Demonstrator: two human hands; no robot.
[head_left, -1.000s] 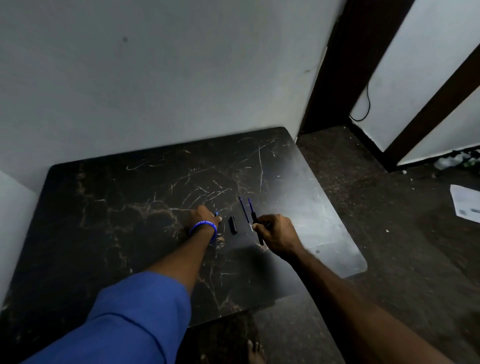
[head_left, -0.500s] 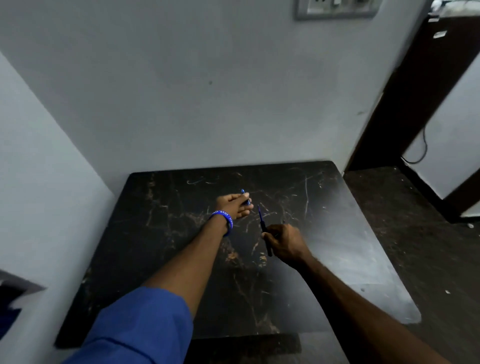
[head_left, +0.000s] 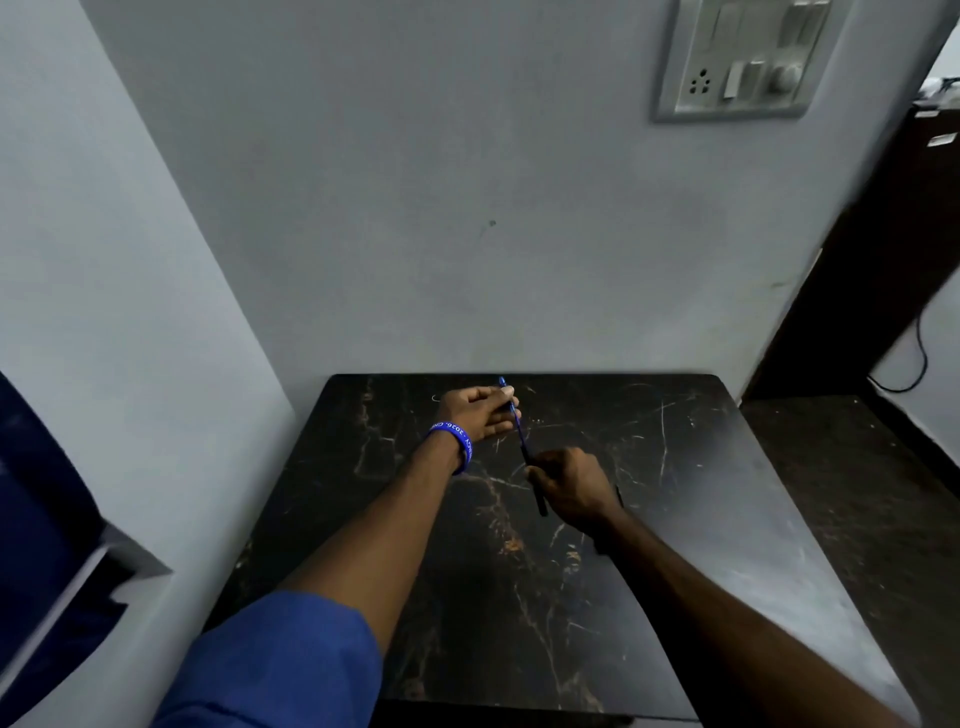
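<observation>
— Starting at the left, is anything carrying writing?
— Only the blue wristband (head_left: 453, 442). White letters are running round it and "2026" is reading clearly, but the rest is too small to tell.
— And the hands?
— The left hand (head_left: 480, 413) is pinching the blue upper end of the pen (head_left: 521, 436), close to the far edge of the counter (head_left: 685, 493). The right hand (head_left: 569, 486) is sitting just beside it, nearer the person, and is gripping the black lower end. The pen is slanting between the two over the counter.
— How much room is there for moving?
— The side wall (head_left: 104, 260) is running along the counter's left edge, and the back wall (head_left: 415, 208) is standing right behind the left hand. Rightward the dark top is stretching wide to its edge, with floor (head_left: 857, 493) beyond.
— What is differing from half a second ago?
— Then the hands were apart, each holding its own piece. Now they are meeting along one line. The switchboard (head_left: 737, 57) is also showing more fully at upper right.
</observation>
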